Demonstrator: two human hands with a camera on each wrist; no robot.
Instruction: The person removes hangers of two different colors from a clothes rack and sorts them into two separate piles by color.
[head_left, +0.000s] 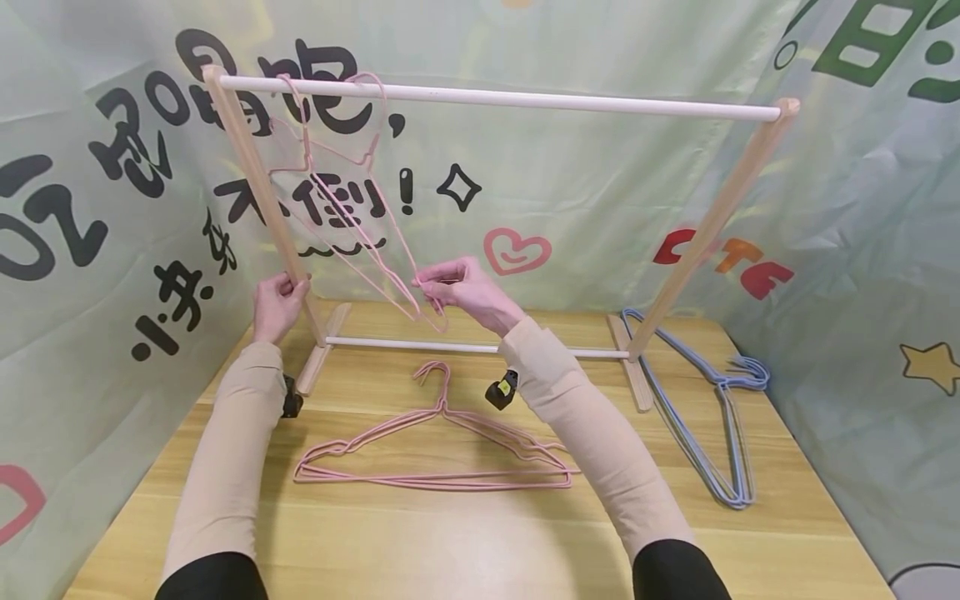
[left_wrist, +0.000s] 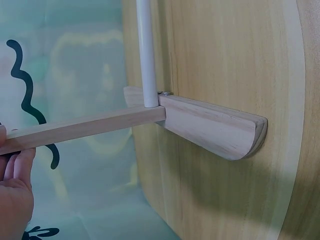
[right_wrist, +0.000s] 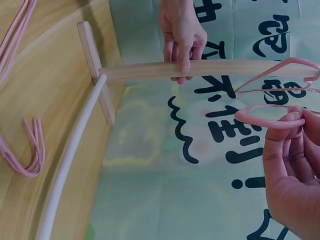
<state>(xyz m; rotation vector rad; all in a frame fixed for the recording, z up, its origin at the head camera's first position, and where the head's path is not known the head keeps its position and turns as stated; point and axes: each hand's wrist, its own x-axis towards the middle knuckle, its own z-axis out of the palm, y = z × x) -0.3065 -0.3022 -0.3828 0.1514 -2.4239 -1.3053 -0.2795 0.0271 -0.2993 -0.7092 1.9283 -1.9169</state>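
Observation:
My left hand point(head_left: 277, 307) grips the left wooden upright point(head_left: 258, 175) of a small clothes rack, low down near its foot. In the left wrist view, the fingers and thumb close around that same upright point(left_wrist: 85, 126). Two pink hangers hang by their hooks from the left part of the white top bar point(head_left: 525, 98). My right hand point(head_left: 474, 292) pinches the lower corner of the right-hand hanger point(head_left: 393, 221) between thumb and fingers. The right wrist view shows the rounded pink end point(right_wrist: 270, 123) at the fingertips. The other hanger point(head_left: 307, 142) hangs to its left, close to the upright.
On the wooden table point(head_left: 420, 542), several pink hangers point(head_left: 487, 484) lie stacked in front of the rack. Several blue hangers point(head_left: 738, 496) lie at the right, by the rack's right foot point(head_left: 633, 375). A printed cloth point(head_left: 585, 183) encloses the back and sides.

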